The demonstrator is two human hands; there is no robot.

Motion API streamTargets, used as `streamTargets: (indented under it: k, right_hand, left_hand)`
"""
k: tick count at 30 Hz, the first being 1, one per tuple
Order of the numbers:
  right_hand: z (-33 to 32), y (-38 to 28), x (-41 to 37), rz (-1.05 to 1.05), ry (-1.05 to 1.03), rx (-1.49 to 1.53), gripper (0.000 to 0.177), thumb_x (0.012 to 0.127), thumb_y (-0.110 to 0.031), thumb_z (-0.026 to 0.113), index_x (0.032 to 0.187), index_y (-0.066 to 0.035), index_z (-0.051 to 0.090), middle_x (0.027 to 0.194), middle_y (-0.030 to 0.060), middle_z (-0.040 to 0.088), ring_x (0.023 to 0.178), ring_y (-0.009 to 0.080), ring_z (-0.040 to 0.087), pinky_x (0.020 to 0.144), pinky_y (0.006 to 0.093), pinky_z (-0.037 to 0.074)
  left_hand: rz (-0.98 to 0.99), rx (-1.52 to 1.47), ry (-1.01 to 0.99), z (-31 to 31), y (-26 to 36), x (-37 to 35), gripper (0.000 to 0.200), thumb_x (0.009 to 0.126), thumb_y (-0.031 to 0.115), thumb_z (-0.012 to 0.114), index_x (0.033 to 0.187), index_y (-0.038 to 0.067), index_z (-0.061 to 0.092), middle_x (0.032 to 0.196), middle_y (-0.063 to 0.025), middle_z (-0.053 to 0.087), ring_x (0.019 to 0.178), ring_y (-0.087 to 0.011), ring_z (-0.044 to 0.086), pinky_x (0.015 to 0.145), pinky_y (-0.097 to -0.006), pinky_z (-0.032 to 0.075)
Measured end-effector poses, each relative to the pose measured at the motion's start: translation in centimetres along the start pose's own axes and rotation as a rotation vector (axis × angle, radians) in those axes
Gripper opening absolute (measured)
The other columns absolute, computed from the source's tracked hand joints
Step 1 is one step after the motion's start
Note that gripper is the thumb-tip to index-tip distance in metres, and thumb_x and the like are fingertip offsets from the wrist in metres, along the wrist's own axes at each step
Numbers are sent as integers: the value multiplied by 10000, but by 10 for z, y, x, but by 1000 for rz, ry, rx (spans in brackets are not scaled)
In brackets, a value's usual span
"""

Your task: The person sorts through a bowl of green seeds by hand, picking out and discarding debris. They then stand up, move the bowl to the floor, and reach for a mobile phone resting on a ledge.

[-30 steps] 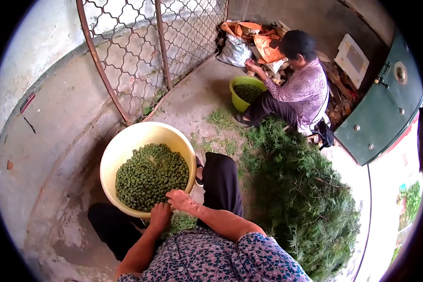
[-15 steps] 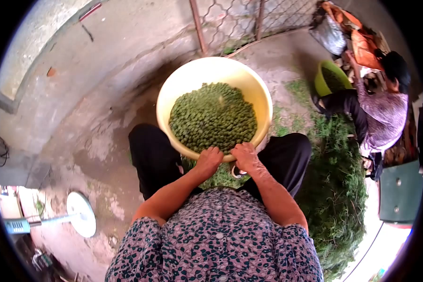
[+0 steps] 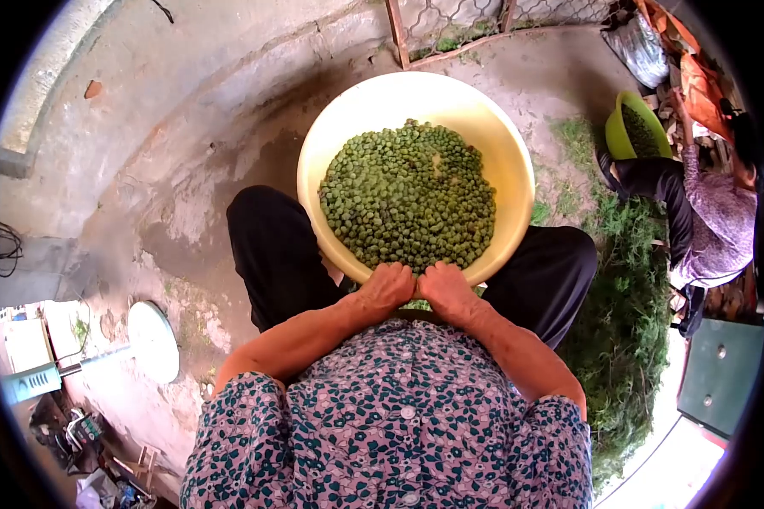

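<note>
A large pale-yellow plastic basin (image 3: 505, 153) is between my knees. Many small round green fruits or buds (image 3: 407, 195) are heaped in it, toward the near side. My left hand (image 3: 388, 287) is closed over the near rim, fingers curled inward. Right beside it, my right hand (image 3: 446, 291) grips the same rim, the two thumbs' sides almost together. The undersides of both hands are hidden behind the rim.
A pile of feathery green cut plants (image 3: 615, 339) lies to my right. Beyond it sits another person (image 3: 713, 212) with a green bucket (image 3: 637, 127). A white round-based stand (image 3: 153, 342) is at left. A wall and wire fence (image 3: 458, 24) run along the far side.
The basin looks larger and nearer to the camera, and the green pieces in it have shifted and spread. Both hands keep their hold on the near rim. The view has tilted.
</note>
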State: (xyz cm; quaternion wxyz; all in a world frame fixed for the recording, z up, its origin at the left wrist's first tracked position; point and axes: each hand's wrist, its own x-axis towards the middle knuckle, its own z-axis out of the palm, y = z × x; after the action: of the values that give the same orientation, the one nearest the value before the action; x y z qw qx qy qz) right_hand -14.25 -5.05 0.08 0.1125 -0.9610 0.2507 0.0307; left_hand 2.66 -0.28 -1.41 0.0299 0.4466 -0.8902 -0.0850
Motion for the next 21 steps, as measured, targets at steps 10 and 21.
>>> streamTargets:
  k: [10,21]
  right_hand:
    - [9,-3,-11,-37,-98,176,116,683,-105,598,779,-53,639,797,109,576,804,264,549,667,364,438]
    - [0,6,-2,-53,-188,297,137,688,-131,594,785,-37,616,811,116,576,826,281,557,700,376,453]
  left_hand:
    - [73,218,44,9,15,-10,52,678,154,569,642,119,580,684,-9,445,659,-147,461,483,-275,365]
    - [-516,-219,148,-68,-119,45,267,747,156,619,969,19,559,1012,-181,564,948,-302,555,796,-409,468]
